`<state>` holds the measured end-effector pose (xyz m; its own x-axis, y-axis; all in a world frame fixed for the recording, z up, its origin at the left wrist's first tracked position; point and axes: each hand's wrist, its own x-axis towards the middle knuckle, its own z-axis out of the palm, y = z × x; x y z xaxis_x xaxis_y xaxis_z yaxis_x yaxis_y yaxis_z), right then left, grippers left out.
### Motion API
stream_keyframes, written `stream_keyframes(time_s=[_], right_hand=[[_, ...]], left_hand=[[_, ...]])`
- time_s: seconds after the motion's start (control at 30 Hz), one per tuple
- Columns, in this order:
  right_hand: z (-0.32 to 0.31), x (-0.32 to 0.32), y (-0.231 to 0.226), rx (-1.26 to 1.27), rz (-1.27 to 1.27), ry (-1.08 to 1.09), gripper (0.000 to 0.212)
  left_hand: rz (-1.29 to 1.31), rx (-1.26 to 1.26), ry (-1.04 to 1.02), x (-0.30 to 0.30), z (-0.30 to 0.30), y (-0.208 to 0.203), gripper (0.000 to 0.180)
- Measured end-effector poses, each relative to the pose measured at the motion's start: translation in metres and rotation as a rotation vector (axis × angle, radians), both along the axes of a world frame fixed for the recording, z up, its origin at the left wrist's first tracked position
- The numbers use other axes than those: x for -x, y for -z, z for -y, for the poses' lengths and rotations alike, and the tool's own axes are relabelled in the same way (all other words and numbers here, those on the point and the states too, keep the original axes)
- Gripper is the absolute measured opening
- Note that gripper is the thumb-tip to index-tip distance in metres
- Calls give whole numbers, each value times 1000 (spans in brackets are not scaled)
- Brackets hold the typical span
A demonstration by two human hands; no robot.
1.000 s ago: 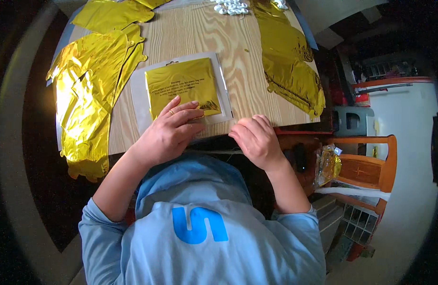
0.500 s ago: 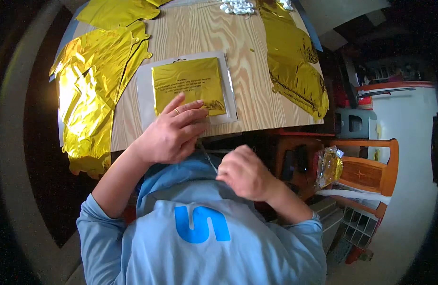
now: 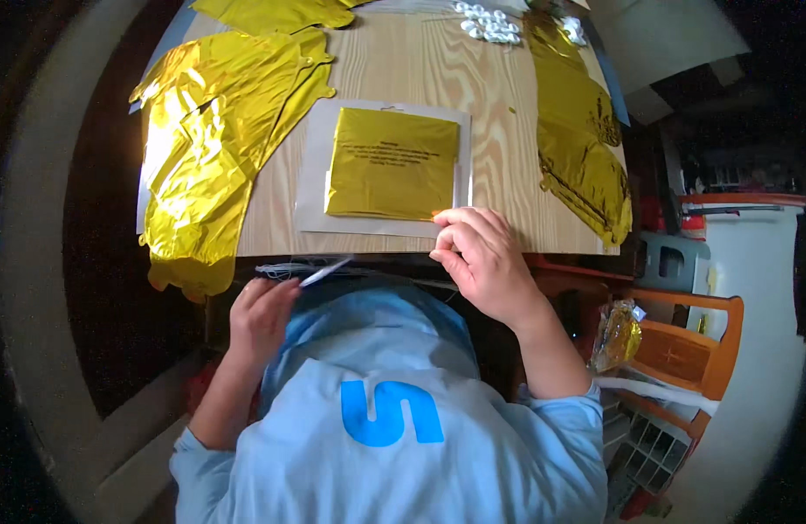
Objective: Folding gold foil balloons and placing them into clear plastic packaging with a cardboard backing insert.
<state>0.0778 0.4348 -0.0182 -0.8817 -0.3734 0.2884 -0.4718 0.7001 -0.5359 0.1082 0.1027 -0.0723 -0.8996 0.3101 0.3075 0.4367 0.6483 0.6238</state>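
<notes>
Looking past your hands, the wooden table [image 3: 499, 157] carries the biggest hazard: the crumpled gold foil sheet [image 3: 215, 148] ahead and left of your left hand [image 3: 261, 316] droops over the near edge, so a brush of your forearm could drag the whole sheet off. Another gold foil piece [image 3: 582, 140] lies ahead and right of your right hand [image 3: 477, 258], well apart from it; a quick outward sweep of that hand could crease it or push it off the side.

Right in front of your right hand sits the flat clear packet [image 3: 311, 188] with the folded gold foil [image 3: 392, 164] inside. Your right hand is curled, fingertips pinching or pressing the packet's near right corner at the table edge. Because the packet lies so close to that edge, a pull toward you could slide it off into your lap, and a sharp tug could tear the thin foil.

Your left hand hangs below the table edge, loosely closed around a small pale strip [image 3: 326, 271]; you cannot tell quite how firm that hold is, and a slack grip could let the strip fall to the floor out of sight.

Compared with half a second ago, your hands have swapped roles: the left, which rested flat on the packet, has come off the table, and the right has risen from your chest to the packet's corner. The packet itself has barely shifted.
</notes>
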Motion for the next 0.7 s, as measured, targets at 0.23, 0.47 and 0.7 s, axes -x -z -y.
stream_keyframes(time_s=[0.23, 0.47, 0.7], right_hand=[[2, 2, -4, -13, 35, -30, 19], [5, 0, -5, -12, 52, 0, 21], [-3, -10, -14, 51, -41, -8, 23]], left_hand=[[695, 616, -528, -97, 201, 214, 25], [726, 593, -687, -85, 169, 261, 29], [983, 730, -406, -16, 214, 206, 35]])
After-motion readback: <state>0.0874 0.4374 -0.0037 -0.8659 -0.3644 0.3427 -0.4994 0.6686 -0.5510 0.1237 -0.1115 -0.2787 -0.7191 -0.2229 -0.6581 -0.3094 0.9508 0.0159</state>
